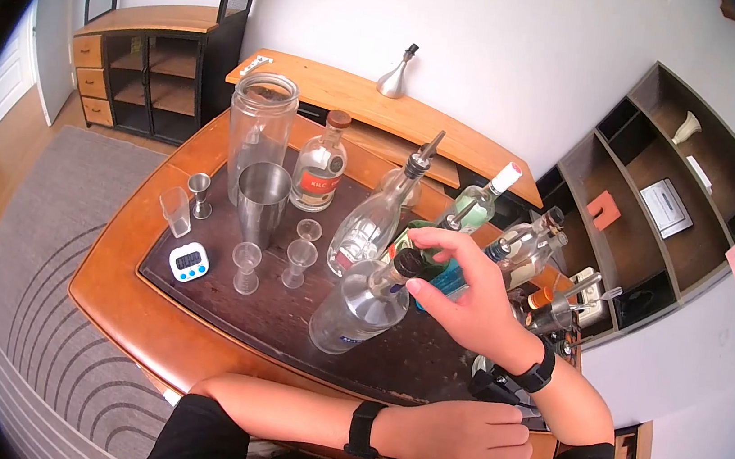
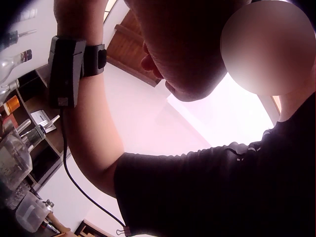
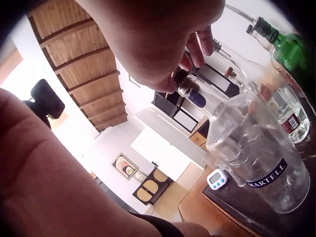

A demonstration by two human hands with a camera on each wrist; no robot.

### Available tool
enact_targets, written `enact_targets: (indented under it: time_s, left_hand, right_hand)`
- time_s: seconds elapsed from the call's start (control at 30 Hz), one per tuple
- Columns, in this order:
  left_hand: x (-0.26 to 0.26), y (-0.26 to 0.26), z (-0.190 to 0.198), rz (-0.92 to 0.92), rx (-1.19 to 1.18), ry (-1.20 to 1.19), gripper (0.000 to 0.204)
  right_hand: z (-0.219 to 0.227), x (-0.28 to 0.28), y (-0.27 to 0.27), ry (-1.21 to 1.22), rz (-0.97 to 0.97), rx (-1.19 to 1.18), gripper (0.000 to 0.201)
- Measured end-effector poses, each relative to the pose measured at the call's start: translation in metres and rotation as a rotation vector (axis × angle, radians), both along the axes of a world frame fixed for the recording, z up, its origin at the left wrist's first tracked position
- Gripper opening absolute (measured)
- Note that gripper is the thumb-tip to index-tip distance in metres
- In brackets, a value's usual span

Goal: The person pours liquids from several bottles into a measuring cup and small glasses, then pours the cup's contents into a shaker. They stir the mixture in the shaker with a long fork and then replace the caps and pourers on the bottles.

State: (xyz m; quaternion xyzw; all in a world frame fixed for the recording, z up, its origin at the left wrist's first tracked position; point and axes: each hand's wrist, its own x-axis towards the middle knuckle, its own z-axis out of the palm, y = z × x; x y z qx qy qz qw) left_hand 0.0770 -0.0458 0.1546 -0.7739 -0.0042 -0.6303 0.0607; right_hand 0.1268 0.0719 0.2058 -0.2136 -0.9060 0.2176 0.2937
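A clear bottle with a dark cap (image 1: 408, 262) stands upright near the table's front; its MARTELL label (image 3: 267, 174) faces the right wrist camera. My right hand (image 1: 468, 300) reaches over from the right, thumb and index finger pinching around that cap. Its other fingers (image 3: 201, 45) extend past the neck. In front of my body lies my left hand (image 1: 456, 444), back up, fingers loosely bent, below the right forearm and away from the bottles. Whatever is under its palm is hidden. The left wrist view shows the left hand (image 2: 182, 44) dark against the ceiling.
Behind stand a bottle with a pourer (image 1: 372, 226), a red-labelled bottle (image 1: 318, 174), a metal shaker tin (image 1: 263, 199) and a tall glass jar (image 1: 248, 125). Small glasses (image 1: 246, 267), a jigger (image 1: 199, 195) and a white timer (image 1: 189, 262) are on the left. More bottles crowd the right.
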Motion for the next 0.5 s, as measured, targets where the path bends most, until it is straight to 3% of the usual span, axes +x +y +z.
enact_targets:
  time_s: [0.27,0.4,0.47,0.5]
  left_hand:
    - [-0.002,-0.001,0.001,-0.003,0.01,-0.057,0.024]
    - [-0.003,-0.001,0.002,-0.013,0.008,-0.034,0.024]
    - [-0.001,-0.002,0.001,-0.004,0.0,-0.005,0.024]
    - [0.0,-0.004,0.002,0.005,-0.011,0.022,0.024]
  right_hand:
    - [0.01,0.0,-0.002,-0.155,-0.045,0.031,0.049]
    - [-0.007,-0.008,-0.002,-0.036,0.07,-0.018,0.056]
    - [-0.014,-0.009,-0.002,-0.066,0.029,-0.325,0.06]
    - [-0.018,-0.009,-0.002,-0.06,0.029,-0.328,0.06]
